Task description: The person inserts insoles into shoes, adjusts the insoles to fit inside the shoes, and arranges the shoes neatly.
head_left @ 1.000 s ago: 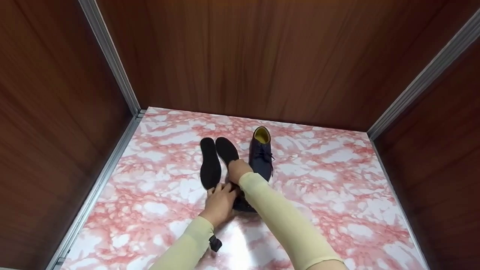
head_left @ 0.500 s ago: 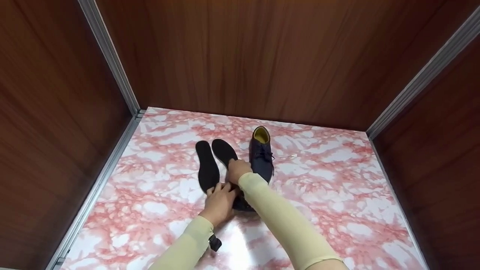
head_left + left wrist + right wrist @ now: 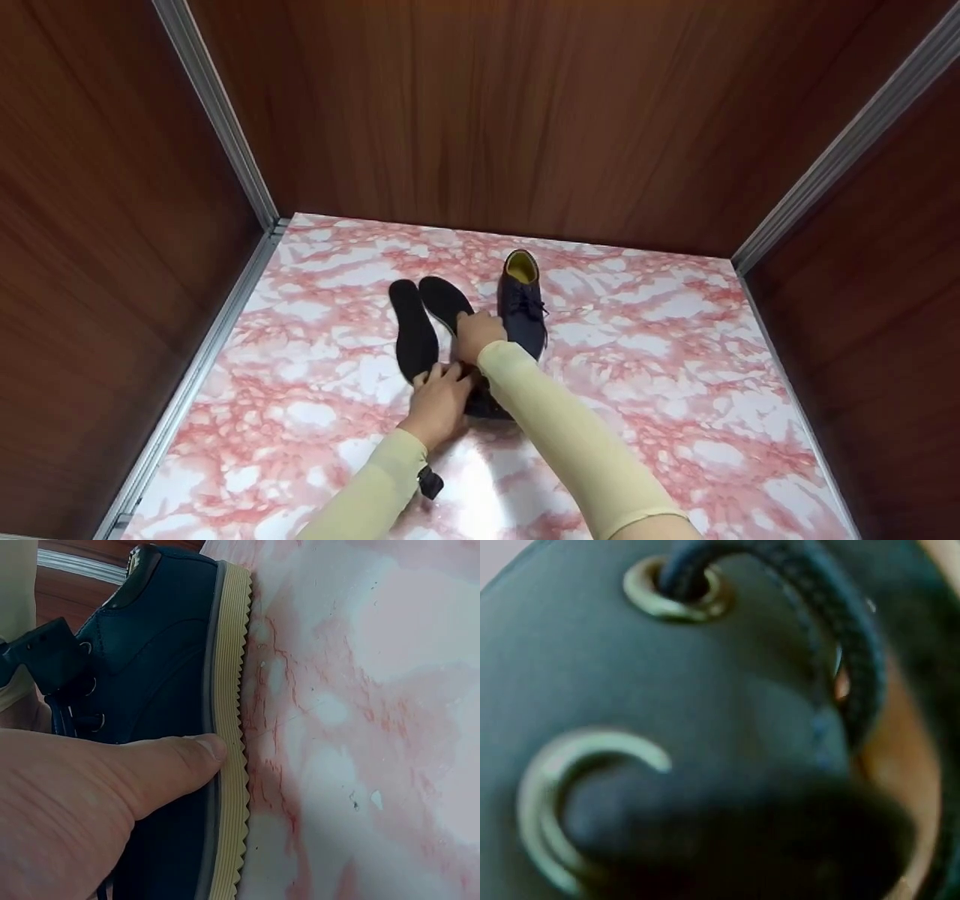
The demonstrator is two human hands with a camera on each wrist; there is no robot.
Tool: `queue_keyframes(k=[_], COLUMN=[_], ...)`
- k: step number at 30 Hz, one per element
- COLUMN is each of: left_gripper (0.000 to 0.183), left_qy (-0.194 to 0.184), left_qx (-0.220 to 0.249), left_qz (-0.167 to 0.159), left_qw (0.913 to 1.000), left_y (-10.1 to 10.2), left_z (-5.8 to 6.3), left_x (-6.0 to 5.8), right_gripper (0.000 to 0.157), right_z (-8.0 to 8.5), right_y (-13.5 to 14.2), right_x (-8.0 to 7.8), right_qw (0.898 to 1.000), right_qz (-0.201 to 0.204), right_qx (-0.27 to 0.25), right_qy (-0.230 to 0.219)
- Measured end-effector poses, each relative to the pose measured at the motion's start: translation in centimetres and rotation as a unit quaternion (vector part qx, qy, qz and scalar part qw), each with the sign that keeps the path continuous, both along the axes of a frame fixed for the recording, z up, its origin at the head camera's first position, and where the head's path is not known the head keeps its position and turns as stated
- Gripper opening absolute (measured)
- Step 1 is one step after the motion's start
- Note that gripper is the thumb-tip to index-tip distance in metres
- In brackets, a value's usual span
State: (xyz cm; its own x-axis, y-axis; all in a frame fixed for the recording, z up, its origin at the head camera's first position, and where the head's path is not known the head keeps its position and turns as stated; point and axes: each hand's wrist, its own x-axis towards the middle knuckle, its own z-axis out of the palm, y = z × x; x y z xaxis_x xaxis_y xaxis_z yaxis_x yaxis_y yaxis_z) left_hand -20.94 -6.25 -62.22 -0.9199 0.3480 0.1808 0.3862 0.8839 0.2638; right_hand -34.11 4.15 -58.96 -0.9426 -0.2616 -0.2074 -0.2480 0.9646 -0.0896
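A dark blue lace-up shoe with a ridged tan sole [image 3: 232,727] stands under both hands; in the head view they hide most of it, apart from a dark part [image 3: 486,405]. My left hand [image 3: 439,401] grips its side, the thumb [image 3: 176,765] lying along the sole's upper edge. My right hand [image 3: 480,335] is over the opening end, fingers hidden from sight. The right wrist view is blurred and shows a lace and a metal eyelet [image 3: 679,592] close up. One black insole [image 3: 446,298] reaches partly behind my right hand; another insole [image 3: 416,330] lies left of it.
The matching dark blue shoe [image 3: 523,307], yellow inside, stands just right of my right hand. All of this is on a red-and-white marbled surface [image 3: 660,360]. Brown wood-look panels [image 3: 480,120] with metal edging [image 3: 225,112] close in the back and sides.
Both insoles have shifted slightly left, mostly in the first half second. The two hands stay in nearly the same place, the right one a touch farther from me.
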Motion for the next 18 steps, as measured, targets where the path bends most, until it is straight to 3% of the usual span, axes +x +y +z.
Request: queue_keyframes(k=[7, 14, 18], left_gripper=[0.063, 0.067, 0.069], left_qy=[0.000, -0.007, -0.004], left_qx=[0.001, 0.005, 0.002], left_qz=[0.000, 0.000, 0.000], left_qw=[1.0000, 1.0000, 1.0000], left_y=[0.08, 0.12, 0.16], left_z=[0.07, -0.04, -0.16], left_x=[-0.07, -0.05, -0.04], right_gripper=[0.074, 0.068, 0.072], right_z=[0.42, 0.61, 0.72], right_y=[0.31, 0.69, 0.83], right_x=[-0.46, -0.48, -0.46], right_qw=[1.000, 0.999, 0.999], right_qz=[0.012, 0.033, 0.031], right_qx=[0.001, 0.001, 0.004], right_qy=[0.004, 0.027, 0.024])
